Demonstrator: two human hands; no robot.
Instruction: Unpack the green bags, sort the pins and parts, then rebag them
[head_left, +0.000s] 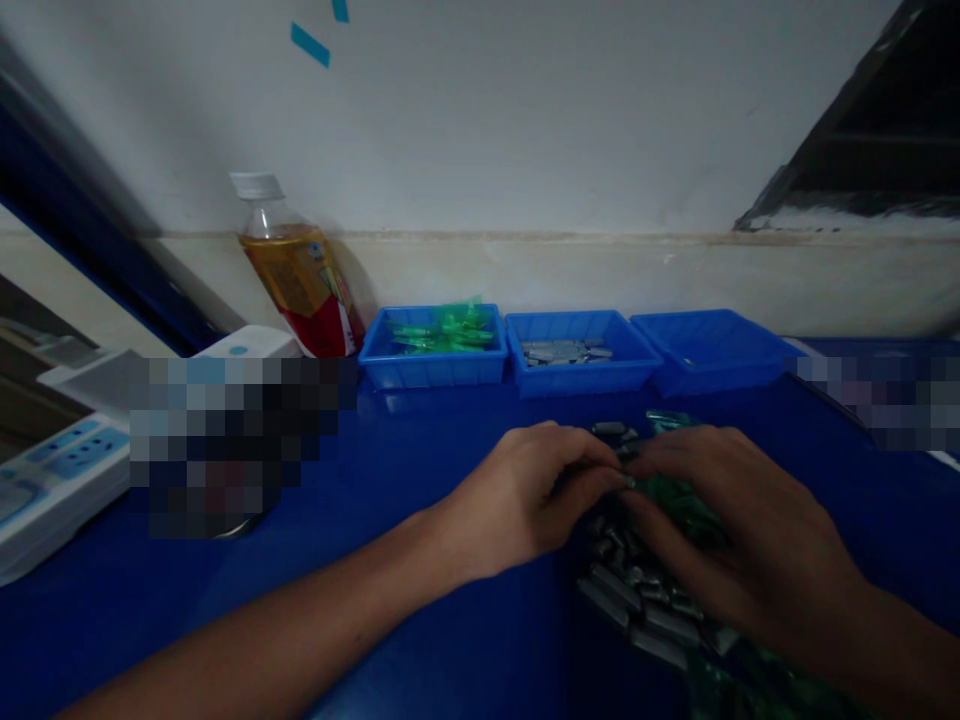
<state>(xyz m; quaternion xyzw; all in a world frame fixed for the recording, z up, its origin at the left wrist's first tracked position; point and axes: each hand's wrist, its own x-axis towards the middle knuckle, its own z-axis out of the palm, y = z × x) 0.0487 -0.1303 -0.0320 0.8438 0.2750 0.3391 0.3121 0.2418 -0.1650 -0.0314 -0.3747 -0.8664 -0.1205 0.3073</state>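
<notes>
My left hand (525, 495) and my right hand (739, 530) meet fingertip to fingertip over a heap of small grey metal pieces (637, 590) mixed with green plastic parts (679, 500) on the blue table (420, 470). Both hands have curled, pinching fingers. A small grey piece seems pinched between them, though the dim light hides exactly which hand holds it. My right hand lies over the green parts.
Three blue bins stand in a row at the back: the left bin (435, 368) holds green parts, the middle bin (577, 372) grey pieces, the right bin (712, 360) looks nearly bare. A drink bottle (300, 275) and a white device (60, 470) sit at left.
</notes>
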